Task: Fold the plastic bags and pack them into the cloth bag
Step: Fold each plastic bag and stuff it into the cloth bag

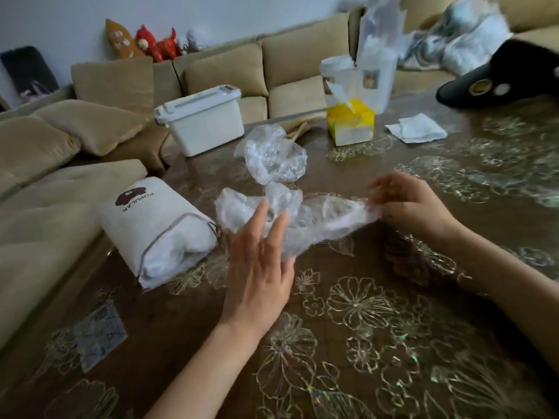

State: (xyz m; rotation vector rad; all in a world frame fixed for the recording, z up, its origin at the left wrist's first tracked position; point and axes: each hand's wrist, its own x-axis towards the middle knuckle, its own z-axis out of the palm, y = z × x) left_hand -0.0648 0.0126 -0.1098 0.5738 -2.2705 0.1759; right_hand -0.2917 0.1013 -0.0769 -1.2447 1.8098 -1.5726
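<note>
A clear, crumpled plastic bag (314, 217) lies stretched across the middle of the table. My right hand (405, 204) pinches its right end. My left hand (260, 261) hovers over the bag's left part with its fingers spread, touching or just above the plastic. Behind it sits a second crumpled clear plastic bag (273, 155). The white cloth bag (157, 228), printed with a brown bear and the word POPULAR, lies on its side at the table's left edge with its mouth toward the plastic.
A white lidded plastic box (201, 119) and a yellow tissue box (352, 122) stand at the back of the table (378, 313). A white tissue (417, 128) and a black plush item (508, 77) lie at the right. A beige sofa (45, 164) runs along the left and back.
</note>
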